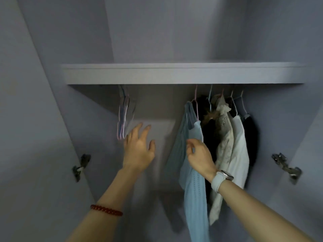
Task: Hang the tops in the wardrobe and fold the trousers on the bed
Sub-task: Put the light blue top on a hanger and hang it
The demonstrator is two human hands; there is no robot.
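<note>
I look up into an open grey wardrobe. A light blue top (pixel 194 175) hangs on a pink hanger, leftmost of several hung tops: a beige patterned one (pixel 224 137), a white one (pixel 240 154) and dark ones behind. Several bare hangers (pixel 123 117) hang bunched at the left under the shelf. My left hand (pixel 139 149) is raised with fingers spread, its fingertips just below and right of the bare hangers, holding nothing. My right hand (pixel 199 156) is in front of the blue top, fingers loosely curled at its fabric; I cannot tell whether it pinches it.
A grey shelf (pixel 183 74) spans the wardrobe above the hanging space. Open doors stand on both sides, with metal hinges at the left (pixel 81 165) and right (pixel 286 167). Between the bare hangers and the blue top is a gap on the rail.
</note>
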